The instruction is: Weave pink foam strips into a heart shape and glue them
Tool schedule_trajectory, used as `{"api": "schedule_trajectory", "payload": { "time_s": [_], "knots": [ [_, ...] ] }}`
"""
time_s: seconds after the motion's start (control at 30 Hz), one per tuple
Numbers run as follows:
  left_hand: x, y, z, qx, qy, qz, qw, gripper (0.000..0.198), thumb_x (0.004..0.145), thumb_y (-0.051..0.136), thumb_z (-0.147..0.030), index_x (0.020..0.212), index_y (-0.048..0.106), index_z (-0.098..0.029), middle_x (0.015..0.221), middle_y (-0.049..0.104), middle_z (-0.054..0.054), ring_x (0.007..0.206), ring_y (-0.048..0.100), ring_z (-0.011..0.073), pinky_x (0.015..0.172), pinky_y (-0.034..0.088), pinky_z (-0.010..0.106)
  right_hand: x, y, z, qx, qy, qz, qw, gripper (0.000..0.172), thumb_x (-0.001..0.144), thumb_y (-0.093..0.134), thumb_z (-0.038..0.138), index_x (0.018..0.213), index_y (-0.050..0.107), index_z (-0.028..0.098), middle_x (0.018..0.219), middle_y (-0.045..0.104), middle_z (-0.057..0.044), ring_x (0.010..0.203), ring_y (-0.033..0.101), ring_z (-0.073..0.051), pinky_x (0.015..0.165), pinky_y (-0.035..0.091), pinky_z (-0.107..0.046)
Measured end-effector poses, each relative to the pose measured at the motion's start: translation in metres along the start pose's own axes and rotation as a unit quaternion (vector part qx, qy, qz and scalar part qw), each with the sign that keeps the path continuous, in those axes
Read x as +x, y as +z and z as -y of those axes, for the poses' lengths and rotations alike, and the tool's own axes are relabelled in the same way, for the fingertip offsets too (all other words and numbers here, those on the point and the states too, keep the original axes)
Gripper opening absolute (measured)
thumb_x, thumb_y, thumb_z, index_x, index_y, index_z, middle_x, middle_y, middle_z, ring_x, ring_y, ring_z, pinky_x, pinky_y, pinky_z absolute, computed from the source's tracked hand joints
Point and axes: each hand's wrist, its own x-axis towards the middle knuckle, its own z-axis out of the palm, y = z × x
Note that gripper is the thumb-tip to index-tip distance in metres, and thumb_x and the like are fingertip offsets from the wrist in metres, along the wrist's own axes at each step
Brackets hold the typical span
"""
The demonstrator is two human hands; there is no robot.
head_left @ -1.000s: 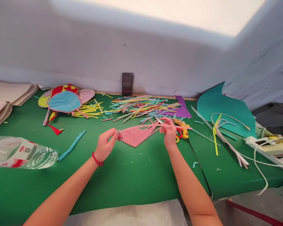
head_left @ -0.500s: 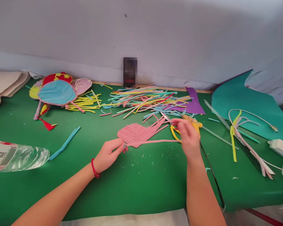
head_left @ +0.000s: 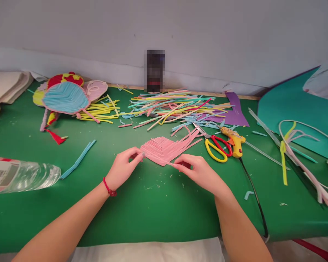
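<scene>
A pink woven piece [head_left: 164, 150] made of foam strips lies flat on the green table [head_left: 158, 207], loose strip ends fanning to its upper right. My left hand [head_left: 124, 171], a red cord on its wrist, pinches the piece's left corner. My right hand [head_left: 199, 173] is closed on a thin pink strip at the piece's lower right edge. Just right of the piece lie yellow-and-red scissors [head_left: 215, 147] and a yellow glue gun [head_left: 235, 138].
A pile of coloured strips [head_left: 175, 109] lies behind the piece. Finished fan shapes [head_left: 67, 98] sit at the far left. A clear plastic bottle [head_left: 22, 176] lies on its side at the left. Teal [head_left: 295, 109] and purple sheets [head_left: 233, 112] lie at the right.
My right hand drew back from beside the scissors and glue gun to the piece's lower right edge, bringing the pink strip along. The pink piece now lies flat; the left hand kept its pinch.
</scene>
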Motion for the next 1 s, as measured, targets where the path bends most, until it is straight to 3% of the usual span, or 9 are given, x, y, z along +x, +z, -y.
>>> {"api": "schedule_trajectory", "payload": {
  "time_s": [0.1,0.2,0.3,0.4,0.6,1.0],
  "knots": [
    [-0.001,0.006,0.005,0.041,0.008,-0.060,0.997,0.023,0.090,0.047,-0.037,0.092,0.060,-0.018,0.093,0.066,0.004,0.086,0.063,0.0179,0.079,0.050,0.031,-0.002,0.012,0.006,-0.065,0.012,0.021,0.998,0.016,0.089,0.051,0.027,0.079,0.062,0.021,0.071,0.064,0.001,0.061,0.055,-0.011,0.056,0.037,-0.021],
    [-0.009,0.016,0.004,0.127,0.091,-0.104,0.982,0.033,0.094,0.043,-0.034,0.118,0.053,-0.015,0.122,0.060,0.012,0.116,0.056,0.0223,0.099,0.045,0.039,-0.003,0.025,0.012,-0.142,0.023,0.031,0.989,0.012,0.087,0.052,0.020,0.076,0.059,0.021,0.063,0.062,0.003,0.057,0.054,-0.011,0.055,0.032,-0.021],
    [-0.026,0.029,-0.003,0.211,0.201,-0.065,0.954,0.045,0.095,0.041,-0.034,0.135,0.040,-0.012,0.139,0.051,0.016,0.133,0.043,0.0236,0.110,0.036,0.042,-0.004,0.034,0.014,-0.187,0.018,0.043,0.981,0.011,0.086,0.052,0.018,0.076,0.057,0.021,0.063,0.063,0.003,0.056,0.056,-0.012,0.054,0.028,-0.022],
    [-0.042,0.042,-0.008,0.284,0.267,-0.008,0.921,0.055,0.096,0.041,-0.036,0.142,0.031,-0.009,0.146,0.044,0.017,0.138,0.036,0.0244,0.112,0.034,0.041,-0.004,0.040,0.013,-0.216,0.009,0.042,0.976,0.010,0.086,0.051,0.018,0.077,0.055,0.020,0.063,0.064,0.002,0.056,0.057,-0.012,0.053,0.026,-0.022],
    [-0.047,0.052,-0.001,0.393,0.220,0.051,0.892,0.067,0.094,0.036,-0.050,0.143,0.034,-0.004,0.152,0.032,0.019,0.141,0.029,0.0286,0.113,0.032,0.045,-0.005,0.049,0.011,-0.246,-0.009,0.043,0.968,0.011,0.087,0.050,0.019,0.077,0.055,0.020,0.060,0.062,0.003,0.053,0.056,-0.012,0.052,0.023,-0.023],
    [-0.043,0.056,0.008,0.441,0.165,0.053,0.880,0.075,0.092,0.036,-0.057,0.145,0.031,-0.004,0.154,0.024,0.020,0.143,0.023,0.0314,0.114,0.025,0.054,0.001,0.048,0.013,-0.242,0.022,0.043,0.969,0.011,0.088,0.049,0.020,0.079,0.055,0.021,0.061,0.062,0.003,0.054,0.055,-0.011,0.051,0.022,-0.022]
  ]
}}
